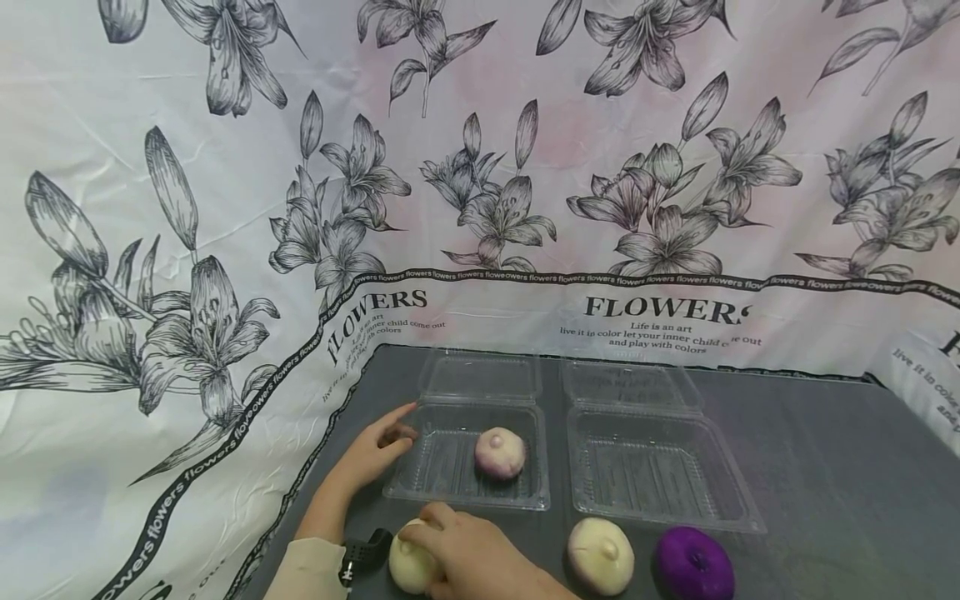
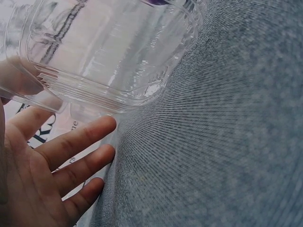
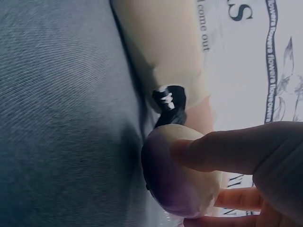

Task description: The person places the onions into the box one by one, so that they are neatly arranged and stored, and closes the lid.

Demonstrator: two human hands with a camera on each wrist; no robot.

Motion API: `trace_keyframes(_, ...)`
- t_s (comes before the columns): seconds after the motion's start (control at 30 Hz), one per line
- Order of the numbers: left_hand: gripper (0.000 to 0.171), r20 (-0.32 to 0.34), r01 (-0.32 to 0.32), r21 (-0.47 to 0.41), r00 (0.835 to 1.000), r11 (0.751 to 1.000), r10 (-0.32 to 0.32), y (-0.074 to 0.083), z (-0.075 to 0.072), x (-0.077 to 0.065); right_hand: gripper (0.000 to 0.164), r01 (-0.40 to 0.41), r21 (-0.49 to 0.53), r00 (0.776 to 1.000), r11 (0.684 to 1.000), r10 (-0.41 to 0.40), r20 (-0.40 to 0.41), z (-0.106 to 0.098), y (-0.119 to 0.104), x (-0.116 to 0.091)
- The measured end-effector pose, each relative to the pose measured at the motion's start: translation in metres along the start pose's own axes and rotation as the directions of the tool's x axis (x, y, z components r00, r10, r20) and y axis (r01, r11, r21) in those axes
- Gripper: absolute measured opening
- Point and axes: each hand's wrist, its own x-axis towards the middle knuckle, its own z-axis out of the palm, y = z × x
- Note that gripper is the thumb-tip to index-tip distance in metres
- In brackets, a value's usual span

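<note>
My right hand (image 1: 474, 550) grips a white and purple turnip (image 1: 409, 568) in front of the left clear plastic container (image 1: 465, 502). In the right wrist view, the thumb presses on the pale side of this turnip (image 3: 173, 182), with fingers round its far side. My left hand (image 1: 372, 450) is at the left edge of that container, its fingers straight and spread in the left wrist view, close by the plastic wall (image 2: 90, 92). Inside the container sits another turnip (image 1: 500, 454), nub up.
A second clear container (image 1: 667, 523), lid open, stands to the right. In front of it lie a pale turnip (image 1: 601, 557) and a purple-topped one (image 1: 695, 565). A flower-printed cloth (image 1: 510, 317) borders the grey table (image 1: 825, 467) at the back and left.
</note>
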Motion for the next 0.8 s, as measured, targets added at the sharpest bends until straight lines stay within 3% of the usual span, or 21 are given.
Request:
trace_keyframes(0.2, 0.06, 0.014, -0.02, -0.007, 1.0, 1.0, 0.02, 0.0, -0.001, 0.0, 0.067, 0.004, 0.0, 1.0, 1.0, -0.004, -0.007, -0.013, -0.005, -0.002)
trace_keyframes(0.5, 0.061, 0.005, -0.025, -0.031, 1.0, 0.999, 0.025, 0.001, -0.001, -0.001, 0.068, -0.013, 0.022, 0.996, 1.0, 0.015, -0.083, -0.036, -0.008, -0.003)
trace_keyframes(0.8, 0.061, 0.013, -0.008, -0.025, 1.0, 1.0, 0.009, 0.004, -0.001, -0.002, 0.07, -0.148, 0.04, 0.975, 0.988, 0.153, -0.161, -0.052, -0.001, -0.002)
